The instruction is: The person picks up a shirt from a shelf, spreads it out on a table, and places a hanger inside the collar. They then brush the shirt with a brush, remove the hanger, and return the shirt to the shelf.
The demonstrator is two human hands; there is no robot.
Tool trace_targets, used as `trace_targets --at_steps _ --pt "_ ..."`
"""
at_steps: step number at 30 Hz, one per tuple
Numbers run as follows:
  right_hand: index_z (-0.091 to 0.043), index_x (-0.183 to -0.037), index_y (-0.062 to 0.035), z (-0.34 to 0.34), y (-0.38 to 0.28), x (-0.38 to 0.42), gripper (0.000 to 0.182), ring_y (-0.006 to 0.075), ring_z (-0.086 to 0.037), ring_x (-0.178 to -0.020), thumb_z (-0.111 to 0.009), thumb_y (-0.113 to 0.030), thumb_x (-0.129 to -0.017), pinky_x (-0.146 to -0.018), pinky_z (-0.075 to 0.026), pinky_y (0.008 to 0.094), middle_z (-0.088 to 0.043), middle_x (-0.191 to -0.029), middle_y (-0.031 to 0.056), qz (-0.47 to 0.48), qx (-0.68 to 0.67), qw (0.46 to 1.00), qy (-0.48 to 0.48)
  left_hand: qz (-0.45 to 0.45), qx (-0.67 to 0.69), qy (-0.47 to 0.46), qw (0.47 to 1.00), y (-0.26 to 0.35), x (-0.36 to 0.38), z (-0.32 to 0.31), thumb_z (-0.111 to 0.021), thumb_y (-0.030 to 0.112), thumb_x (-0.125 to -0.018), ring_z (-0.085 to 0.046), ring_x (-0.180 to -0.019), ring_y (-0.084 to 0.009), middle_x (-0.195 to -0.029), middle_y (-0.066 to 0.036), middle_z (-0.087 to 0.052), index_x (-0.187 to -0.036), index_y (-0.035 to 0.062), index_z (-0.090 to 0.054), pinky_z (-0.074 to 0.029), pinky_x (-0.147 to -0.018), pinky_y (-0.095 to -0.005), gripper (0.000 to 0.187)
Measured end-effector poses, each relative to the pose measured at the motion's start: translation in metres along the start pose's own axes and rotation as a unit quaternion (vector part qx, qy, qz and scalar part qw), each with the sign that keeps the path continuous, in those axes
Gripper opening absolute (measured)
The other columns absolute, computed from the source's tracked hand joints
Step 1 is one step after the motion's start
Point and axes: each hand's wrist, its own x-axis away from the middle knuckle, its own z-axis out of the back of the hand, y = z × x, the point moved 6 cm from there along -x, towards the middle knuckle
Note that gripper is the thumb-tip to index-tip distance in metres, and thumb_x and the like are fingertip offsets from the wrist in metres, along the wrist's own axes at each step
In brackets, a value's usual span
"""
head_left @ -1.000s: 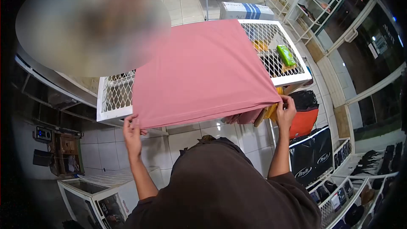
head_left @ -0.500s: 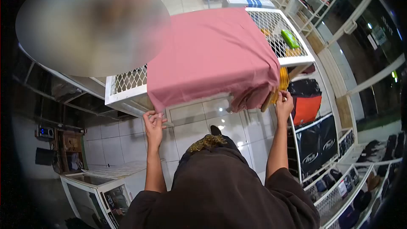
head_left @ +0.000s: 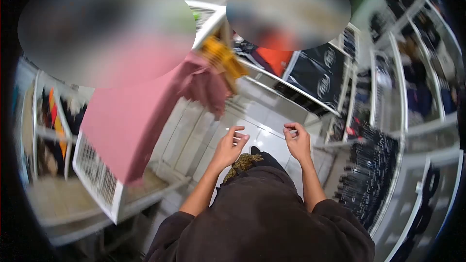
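My left hand (head_left: pixel 232 146) is in front of my body, its fingers loosely bent and apart, with nothing in it. Level with it on the right, my right hand (head_left: pixel 297 141) also holds nothing, thumb and fingers apart. A pink cloth (head_left: pixel 124 123) is draped over a white mesh-topped table (head_left: pixel 94 170) to my left, one bunched end hanging over the side nearest my left hand. Beside that end hangs a yellow item (head_left: pixel 221 60), too smeared to name. Neither hand touches the cloth.
Black sheets with white lettering (head_left: pixel 318 75) lie on a low rack ahead, near an orange item (head_left: pixel 274 63). White shelves (head_left: pixel 403 82) with dark goods line the right. A wooden lower shelf (head_left: pixel 150 179) juts out below the table. Two blurred patches hide the upper area.
My view has swung right, so the table and pink cloth now lie on the left. My right hand has left the yellow item, my left hand the cloth's corner, and they are closer together.
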Motion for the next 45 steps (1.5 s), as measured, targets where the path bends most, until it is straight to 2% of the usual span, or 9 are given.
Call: trace_targets --at_steps 5,14,19,24,27,31,38,40,45 --pt "-0.07 -0.104 -0.0024 0.081 0.036 0.056 0.016 0.0187 -0.067 -0.07 -0.07 -0.012 -0.091 -0.067 -0.053 0.0316 -0.072 -0.097 0.0106 -0.063 -0.006 0.983 0.172 -0.09 -0.099 -0.25 0.959 0.067 -0.033 -0.104 -0.066 0.032 -0.098 -0.072 -0.086 -0.0269 -0.102 -0.016 -0.073 -0.129 0.0012 -0.059 -0.057 -0.078 -0.039 0.045" --pt "-0.07 -0.105 -0.0033 0.167 0.088 0.203 0.016 0.0175 -0.065 -0.07 -0.07 -0.013 -0.092 -0.065 -0.052 0.0327 -0.071 -0.095 0.0099 -0.193 0.027 0.89 0.411 -0.149 -0.158 -0.529 0.82 0.066 0.04 -0.267 -0.066 0.035 -0.099 -0.074 -0.09 -0.0265 -0.104 -0.018 -0.074 -0.128 0.0023 -0.06 -0.057 -0.081 -0.039 0.044" --pt "-0.069 -0.112 -0.0057 0.192 0.101 0.312 0.022 0.0194 -0.062 -0.077 -0.071 -0.013 -0.091 -0.068 -0.051 0.0327 -0.062 -0.099 0.0087 -0.253 0.103 0.72 0.638 -0.267 -0.147 -0.657 0.69 0.082 0.132 -0.356 -0.067 0.034 -0.098 -0.073 -0.087 -0.0302 -0.101 -0.018 -0.073 -0.125 0.0037 -0.062 -0.056 -0.08 -0.041 0.041" --pt "-0.062 -0.127 -0.0036 0.187 0.157 0.391 0.038 0.0231 -0.063 -0.091 -0.07 -0.014 -0.092 -0.076 -0.051 0.0323 -0.062 -0.111 0.0138 -0.294 0.195 0.579 0.735 -0.333 -0.109 -0.703 0.619 0.077 0.201 -0.413 -0.069 0.03 -0.096 -0.072 -0.084 -0.0303 -0.097 -0.017 -0.072 -0.123 0.0041 -0.063 -0.055 -0.078 -0.0416 0.038" --pt "-0.054 -0.138 0.0017 0.178 0.21 0.403 0.05 0.0261 -0.066 -0.108 -0.07 -0.019 -0.095 -0.088 -0.054 0.034 -0.063 -0.13 0.0203 -0.287 -0.086 0.585 0.754 -0.335 -0.117 -0.703 0.616 0.071 0.217 -0.427 -0.069 0.027 -0.095 -0.071 -0.087 -0.0344 -0.094 -0.016 -0.072 -0.121 0.0024 -0.063 -0.054 -0.079 -0.0444 0.036" --pt "-0.055 -0.135 0.0069 0.179 0.224 0.407 0.047 0.0219 -0.071 -0.093 -0.069 -0.015 -0.096 -0.086 -0.055 0.0316 -0.072 -0.112 0.0179 -0.305 -0.106 0.619 0.715 -0.345 -0.157 -0.703 0.602 0.065 0.223 -0.429 -0.067 0.026 -0.095 -0.071 -0.09 -0.0345 -0.097 -0.016 -0.073 -0.124 0.0026 -0.062 -0.054 -0.082 -0.0446 0.037" --pt "-0.06 -0.124 0.0062 0.171 0.201 0.401 0.036 0.0159 -0.067 -0.081 -0.073 -0.01 -0.094 -0.071 -0.054 0.0281 -0.071 -0.106 0.0135 -0.259 -0.221 0.613 0.713 -0.333 -0.143 -0.711 0.603 0.07 0.221 -0.426 -0.066 0.023 -0.096 -0.071 -0.092 -0.0351 -0.105 -0.019 -0.073 -0.127 0.0046 -0.062 -0.054 -0.083 -0.0451 0.036" --pt "-0.06 -0.118 0.0048 0.167 0.182 0.392 0.032 0.0135 -0.064 -0.075 -0.074 -0.01 -0.093 -0.066 -0.052 0.0259 -0.068 -0.102 0.0113 -0.188 -0.265 0.617 0.717 -0.369 -0.138 -0.697 0.599 0.075 0.218 -0.423 -0.066 0.019 -0.096 -0.073 -0.092 -0.0308 -0.103 -0.019 -0.074 -0.128 0.0017 -0.063 -0.056 -0.082 -0.0393 0.036" --pt "-0.051 -0.115 0.0032 0.153 0.136 0.362 0.039 0.0159 -0.067 -0.076 -0.079 -0.01 -0.09 -0.063 -0.055 0.0263 -0.064 -0.099 0.0125 -0.172 -0.299 0.641 0.686 -0.335 -0.08 -0.711 0.613 0.094 0.189 -0.392 -0.067 0.013 -0.097 -0.071 -0.087 -0.021 -0.104 -0.017 -0.075 -0.126 -0.0009 -0.067 -0.055 -0.079 -0.0347 0.032"
